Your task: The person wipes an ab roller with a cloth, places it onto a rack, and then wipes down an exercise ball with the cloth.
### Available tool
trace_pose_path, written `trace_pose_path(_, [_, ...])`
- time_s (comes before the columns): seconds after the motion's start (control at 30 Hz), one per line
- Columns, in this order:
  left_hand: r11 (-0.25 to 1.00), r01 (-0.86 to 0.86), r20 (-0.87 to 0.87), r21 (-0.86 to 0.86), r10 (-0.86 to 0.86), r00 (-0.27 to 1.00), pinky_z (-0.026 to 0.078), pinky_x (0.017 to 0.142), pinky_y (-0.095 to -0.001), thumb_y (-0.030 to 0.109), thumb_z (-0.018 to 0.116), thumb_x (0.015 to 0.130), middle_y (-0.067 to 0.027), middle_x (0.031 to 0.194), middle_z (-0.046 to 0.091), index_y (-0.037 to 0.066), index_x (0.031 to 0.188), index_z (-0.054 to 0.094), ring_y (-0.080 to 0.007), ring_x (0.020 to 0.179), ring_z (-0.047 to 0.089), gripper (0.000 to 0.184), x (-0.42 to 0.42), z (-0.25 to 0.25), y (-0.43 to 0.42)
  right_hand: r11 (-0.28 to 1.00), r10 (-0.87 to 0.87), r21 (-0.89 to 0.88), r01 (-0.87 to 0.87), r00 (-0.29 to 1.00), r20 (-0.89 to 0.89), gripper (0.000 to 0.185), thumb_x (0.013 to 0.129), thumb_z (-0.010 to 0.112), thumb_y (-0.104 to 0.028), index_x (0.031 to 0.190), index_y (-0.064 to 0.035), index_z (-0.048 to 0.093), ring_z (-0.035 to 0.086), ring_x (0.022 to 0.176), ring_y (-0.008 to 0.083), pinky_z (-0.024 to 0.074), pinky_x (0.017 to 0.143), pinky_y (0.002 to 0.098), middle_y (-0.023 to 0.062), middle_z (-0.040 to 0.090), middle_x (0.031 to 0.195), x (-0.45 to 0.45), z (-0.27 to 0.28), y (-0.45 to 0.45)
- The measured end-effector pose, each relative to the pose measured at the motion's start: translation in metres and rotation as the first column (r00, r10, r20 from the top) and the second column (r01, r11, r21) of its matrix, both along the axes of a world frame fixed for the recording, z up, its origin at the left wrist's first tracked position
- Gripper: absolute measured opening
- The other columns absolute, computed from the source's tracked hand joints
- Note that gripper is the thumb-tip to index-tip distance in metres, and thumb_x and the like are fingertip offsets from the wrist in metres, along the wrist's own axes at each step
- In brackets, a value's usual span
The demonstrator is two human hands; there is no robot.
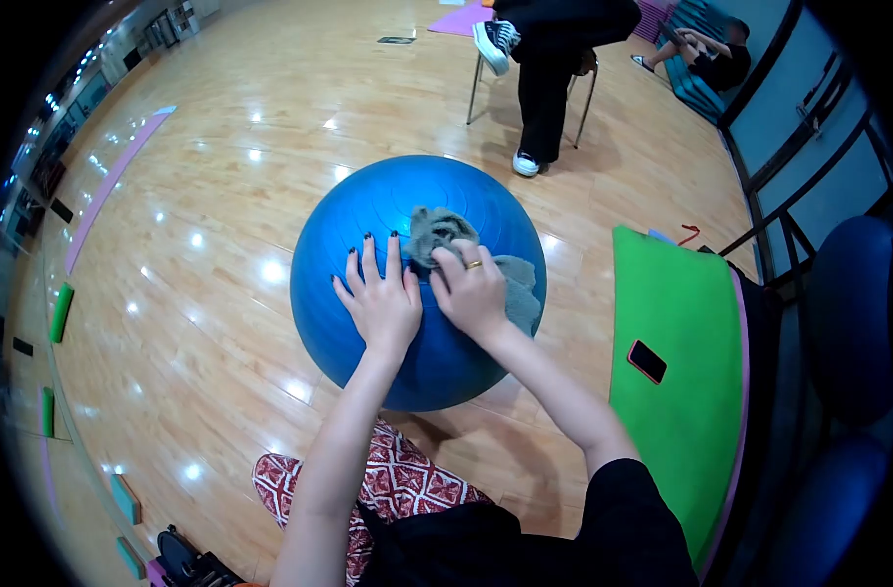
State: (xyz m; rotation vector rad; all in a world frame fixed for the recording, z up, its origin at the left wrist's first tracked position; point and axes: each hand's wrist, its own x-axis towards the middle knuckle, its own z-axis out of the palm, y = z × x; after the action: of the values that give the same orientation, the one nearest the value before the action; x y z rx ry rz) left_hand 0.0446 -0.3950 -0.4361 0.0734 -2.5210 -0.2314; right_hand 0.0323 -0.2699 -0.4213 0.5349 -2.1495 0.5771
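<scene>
A large blue exercise ball [358,205] rests on the wooden floor in front of me. My left hand [385,301] lies on the ball's upper side, fingers spread, with nothing held. My right hand [473,292], with a ring on one finger, is closed on a crumpled grey-green cloth [440,231] and presses it on top of the ball. Part of the cloth trails out to the right, beneath and beside that hand. The fingertips of my right hand are partly hidden in the folds.
To the right lies a green mat [671,293] bearing a phone [647,361]. Ahead, a person in black trousers [542,98] sits on a chair; another person [725,64] sits farther back. Dark blue balls [852,313] stand at the right edge. Foam blocks [125,498] are lower left.
</scene>
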Motion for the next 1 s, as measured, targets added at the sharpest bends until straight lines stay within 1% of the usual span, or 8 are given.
trace_pose_path(0.1, [1.000,0.000,0.002,0.010,0.000,1.000,0.024,0.097,-0.0591,0.029,0.050,0.084,-0.0115,0.132,0.041,0.019,0.126,0.049,-0.0332,0.120,0.036,0.044,0.003,0.003,-0.006,0.994,0.089,-0.070,-0.086,0.994,0.055,0.026,0.069,0.064,-0.012,0.093,-0.0106,0.054,0.055,0.081,0.0318,0.0473,0.068,0.0390,0.0114,0.054,0.092,-0.021,0.003,0.011])
trace_pose_path(0.27, [0.999,-0.010,0.025,0.031,0.009,1.000,0.024,0.098,-0.0570,0.029,0.048,0.085,-0.0116,0.132,0.041,0.018,0.127,0.048,-0.0329,0.121,0.035,0.043,0.008,0.003,-0.011,0.968,-0.168,-0.145,0.204,0.959,0.228,0.023,0.075,0.060,-0.021,0.095,-0.0101,0.055,0.055,0.087,0.0309,0.0477,0.069,0.0402,0.0116,0.055,0.093,-0.076,0.008,0.022])
trace_pose_path(0.43, [0.999,-0.015,0.021,0.042,0.014,1.000,0.022,0.099,-0.0578,0.028,0.048,0.085,-0.0117,0.132,0.041,0.018,0.128,0.048,-0.0328,0.121,0.035,0.044,0.013,0.000,-0.012,0.936,-0.286,-0.095,0.338,0.891,0.353,0.024,0.077,0.057,-0.025,0.097,-0.0111,0.056,0.057,0.087,0.0301,0.0480,0.069,0.0419,0.0112,0.056,0.095,-0.110,0.002,0.032])
trace_pose_path(0.7, [0.999,-0.008,0.031,-0.053,0.010,0.999,0.014,0.098,-0.0649,0.029,0.049,0.084,-0.0080,0.134,0.039,0.023,0.129,0.045,-0.0296,0.123,0.033,0.046,-0.003,-0.010,-0.028,0.921,-0.372,-0.037,0.388,0.903,0.214,0.026,0.078,0.059,-0.022,0.099,-0.0090,0.055,0.055,0.083,0.0317,0.0481,0.067,0.0418,0.0132,0.054,0.095,-0.094,-0.005,0.020])
trace_pose_path(0.8, [0.969,0.079,0.104,-0.234,-0.056,0.993,0.010,0.099,-0.0676,0.033,0.049,0.086,-0.0041,0.137,0.036,0.024,0.130,0.044,-0.0263,0.127,0.029,0.045,-0.019,0.012,-0.080,0.921,-0.362,-0.058,0.386,0.901,0.241,0.026,0.078,0.059,-0.020,0.101,-0.0084,0.053,0.054,0.084,0.0319,0.0484,0.066,0.0412,0.0138,0.051,0.097,-0.061,0.000,0.005])
trace_pose_path(0.87, [0.950,-0.031,0.000,-0.312,0.032,0.999,0.009,0.099,-0.0681,0.035,0.049,0.086,-0.0040,0.138,0.034,0.024,0.132,0.041,-0.0261,0.129,0.026,0.047,-0.030,0.018,-0.103,0.940,-0.323,-0.031,0.340,0.917,0.235,0.027,0.078,0.059,-0.019,0.102,-0.0083,0.051,0.053,0.084,0.0325,0.0484,0.066,0.0414,0.0141,0.051,0.097,-0.044,0.002,-0.009])
trace_pose_path(0.93, [0.942,-0.095,0.007,-0.323,0.103,0.995,0.009,0.098,-0.0686,0.035,0.048,0.087,-0.0050,0.140,0.031,0.022,0.133,0.039,-0.0276,0.131,0.023,0.049,-0.029,0.035,-0.105,0.947,-0.310,-0.027,0.321,0.932,0.188,0.028,0.077,0.060,-0.018,0.102,-0.0087,0.051,0.052,0.086,0.0332,0.0484,0.067,0.0419,0.0147,0.050,0.098,-0.034,-0.002,-0.023])
trace_pose_path(1.0, [0.974,-0.166,0.054,-0.154,0.177,0.983,0.009,0.098,-0.0688,0.034,0.049,0.086,-0.0068,0.141,0.030,0.020,0.134,0.037,-0.0300,0.131,0.023,0.052,-0.016,0.049,-0.086,0.933,-0.349,-0.038,0.359,0.923,0.159,0.029,0.076,0.061,-0.017,0.102,-0.0098,0.051,0.051,0.086,0.0322,0.0472,0.067,0.0409,0.0139,0.050,0.098,-0.031,-0.003,-0.029])
